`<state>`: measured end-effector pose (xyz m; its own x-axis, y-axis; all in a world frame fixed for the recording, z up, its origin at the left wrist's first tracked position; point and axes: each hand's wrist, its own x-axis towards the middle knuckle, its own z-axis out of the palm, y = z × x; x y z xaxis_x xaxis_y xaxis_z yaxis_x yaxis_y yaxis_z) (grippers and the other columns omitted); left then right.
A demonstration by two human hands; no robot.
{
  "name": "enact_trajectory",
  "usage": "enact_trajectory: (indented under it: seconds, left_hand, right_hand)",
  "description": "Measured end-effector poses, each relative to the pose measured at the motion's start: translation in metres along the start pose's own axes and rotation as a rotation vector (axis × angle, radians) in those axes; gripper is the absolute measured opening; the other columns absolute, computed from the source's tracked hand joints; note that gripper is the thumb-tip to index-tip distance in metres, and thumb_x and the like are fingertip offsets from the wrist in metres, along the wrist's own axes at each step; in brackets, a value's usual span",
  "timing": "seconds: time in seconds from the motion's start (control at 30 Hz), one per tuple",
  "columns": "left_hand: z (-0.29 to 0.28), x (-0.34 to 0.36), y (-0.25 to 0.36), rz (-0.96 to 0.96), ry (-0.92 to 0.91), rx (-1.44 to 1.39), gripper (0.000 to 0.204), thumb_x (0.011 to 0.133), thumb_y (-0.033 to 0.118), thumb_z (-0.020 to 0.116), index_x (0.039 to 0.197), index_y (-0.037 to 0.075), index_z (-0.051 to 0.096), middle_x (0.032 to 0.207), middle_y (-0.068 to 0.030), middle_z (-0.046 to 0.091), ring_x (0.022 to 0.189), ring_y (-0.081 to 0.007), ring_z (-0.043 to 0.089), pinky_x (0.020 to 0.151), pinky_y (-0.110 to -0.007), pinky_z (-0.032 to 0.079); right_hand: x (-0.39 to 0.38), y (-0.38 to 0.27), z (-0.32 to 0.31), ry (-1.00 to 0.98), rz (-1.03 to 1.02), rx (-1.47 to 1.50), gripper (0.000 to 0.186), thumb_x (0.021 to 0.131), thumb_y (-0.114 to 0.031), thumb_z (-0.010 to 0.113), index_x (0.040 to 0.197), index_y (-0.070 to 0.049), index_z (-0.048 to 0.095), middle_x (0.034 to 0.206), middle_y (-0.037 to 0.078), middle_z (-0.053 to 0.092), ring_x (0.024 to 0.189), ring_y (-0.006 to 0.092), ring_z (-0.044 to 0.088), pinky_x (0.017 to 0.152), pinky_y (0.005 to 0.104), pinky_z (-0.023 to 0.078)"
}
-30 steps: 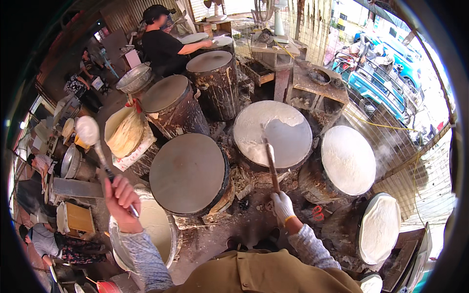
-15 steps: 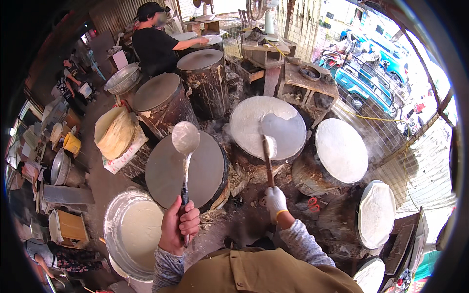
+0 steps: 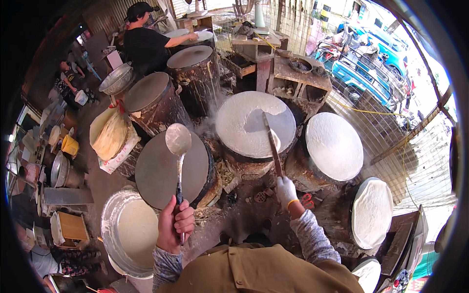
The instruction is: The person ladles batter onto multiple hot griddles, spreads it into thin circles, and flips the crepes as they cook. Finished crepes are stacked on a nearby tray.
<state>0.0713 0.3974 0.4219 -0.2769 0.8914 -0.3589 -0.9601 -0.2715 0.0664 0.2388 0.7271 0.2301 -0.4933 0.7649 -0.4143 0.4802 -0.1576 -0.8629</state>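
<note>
My bare left hand (image 3: 175,222) is closed around the dark handle of a metal ladle (image 3: 178,139), whose batter-smeared bowl is raised over a bare grey round griddle (image 3: 168,176). My right hand (image 3: 287,193), in a white glove, grips a long, narrow batter spreader (image 3: 273,149). Its blade lies across the middle griddle, with a clump of batter against its right side. White batter (image 3: 234,129) covers most of that griddle, and a grey patch (image 3: 281,122) shows beside the blade tip. Steam rises at the griddle's left edge.
A big metal pot of batter (image 3: 139,229) stands at my left. Griddles with white sheets (image 3: 334,146) (image 3: 372,212) are on my right. A stack of thin flatbreads (image 3: 112,134) leans beyond the pot. A person in black (image 3: 144,49) works at farther griddles. Wire fencing runs along the right.
My right hand has moved the spreader's tip farther across the middle griddle. Batter now covers more of its right side, and the grey patch is smaller. The ladle stays raised; the view has shifted slightly.
</note>
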Motion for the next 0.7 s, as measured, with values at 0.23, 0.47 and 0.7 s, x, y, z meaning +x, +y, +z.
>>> enact_trajectory:
  seconds: [0.23, 0.47, 0.7]
  left_hand:
    - [0.007, 0.033, -0.028, -0.054, 0.006, -0.028, 0.038, 0.103, 0.042, 0.043, 0.085, 0.008, 0.043, 0.062, 0.0019, 0.035, 0.045, -0.0080, 0.035, 0.040, -0.022, 0.033]
    - [0.015, 0.040, -0.045, 0.014, 0.058, -0.026, 0.038, 0.103, 0.041, 0.044, 0.085, 0.008, 0.043, 0.061, 0.0022, 0.034, 0.044, -0.0077, 0.035, 0.039, -0.022, 0.033]
    - [0.019, 0.061, -0.057, -0.003, 0.050, -0.025, 0.038, 0.103, 0.041, 0.043, 0.086, 0.007, 0.043, 0.061, 0.0023, 0.034, 0.045, -0.0078, 0.035, 0.040, -0.022, 0.033]
  right_hand:
    - [-0.021, -0.005, 0.016, -0.240, -0.241, -0.293, 0.033, 0.098, -0.031, 0.046, 0.088, -0.003, 0.059, 0.073, 0.022, 0.064, 0.067, 0.0407, 0.063, 0.062, 0.0495, 0.050]
    - [0.062, -0.013, -0.079, -0.095, -0.255, -0.323, 0.039, 0.099, -0.034, 0.043, 0.088, 0.000, 0.059, 0.064, 0.016, 0.059, 0.056, 0.0336, 0.061, 0.052, 0.0452, 0.049]
    - [0.025, 0.023, -0.075, -0.241, -0.224, -0.428, 0.048, 0.099, -0.042, 0.040, 0.090, -0.001, 0.063, 0.076, 0.022, 0.066, 0.075, 0.0411, 0.065, 0.070, 0.0475, 0.051]
